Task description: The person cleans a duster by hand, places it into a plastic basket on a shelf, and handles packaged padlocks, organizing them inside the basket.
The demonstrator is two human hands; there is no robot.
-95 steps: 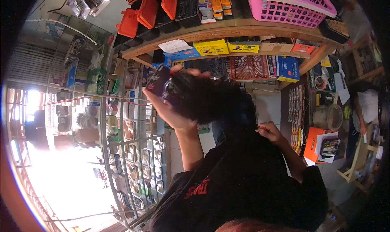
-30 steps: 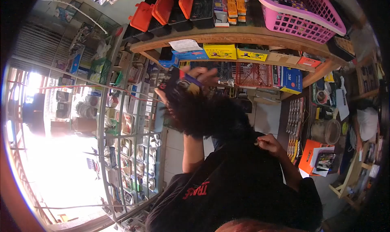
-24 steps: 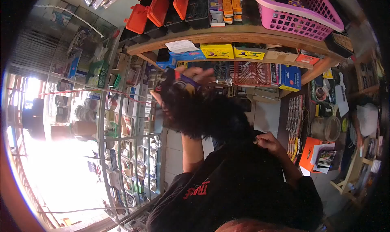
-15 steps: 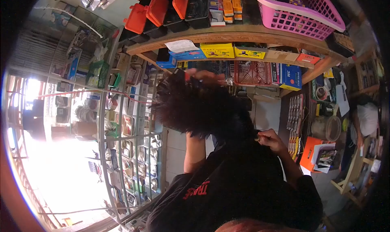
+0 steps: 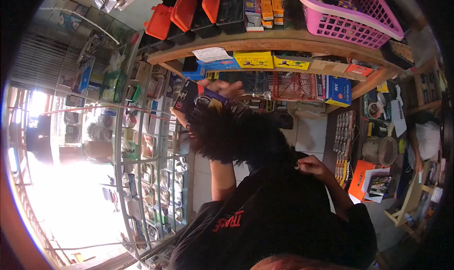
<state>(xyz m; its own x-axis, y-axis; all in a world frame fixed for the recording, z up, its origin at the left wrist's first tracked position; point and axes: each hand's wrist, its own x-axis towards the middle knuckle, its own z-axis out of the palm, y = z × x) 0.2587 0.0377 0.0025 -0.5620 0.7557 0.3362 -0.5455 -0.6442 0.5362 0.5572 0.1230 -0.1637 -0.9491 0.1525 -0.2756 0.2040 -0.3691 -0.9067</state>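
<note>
A dark small box (image 5: 187, 97) with a red logo and a purple-and-yellow picture is gripped in my left hand (image 5: 224, 87), its fingers along the far edge and the thumb at the left. My right hand (image 5: 314, 167) is closed around the end of a black feather duster (image 5: 236, 135). The duster's feathers lie across the near side of the box and hide part of it, as well as my left wrist. Most of the duster's handle is hidden in feathers and against my black shirt.
Ahead is a wooden shelf (image 5: 265, 44) with orange-lidded cases (image 5: 183, 11), small orange boxes (image 5: 266, 7) and a pink basket (image 5: 347, 24). Below it are yellow boxes (image 5: 253, 60). A glass display rack (image 5: 151, 175) stands left. Another person's arm (image 5: 414, 152) shows at far right.
The box and my left hand have come out from behind the feathers, the box's printed face now showing. The duster has moved slightly down and to the right.
</note>
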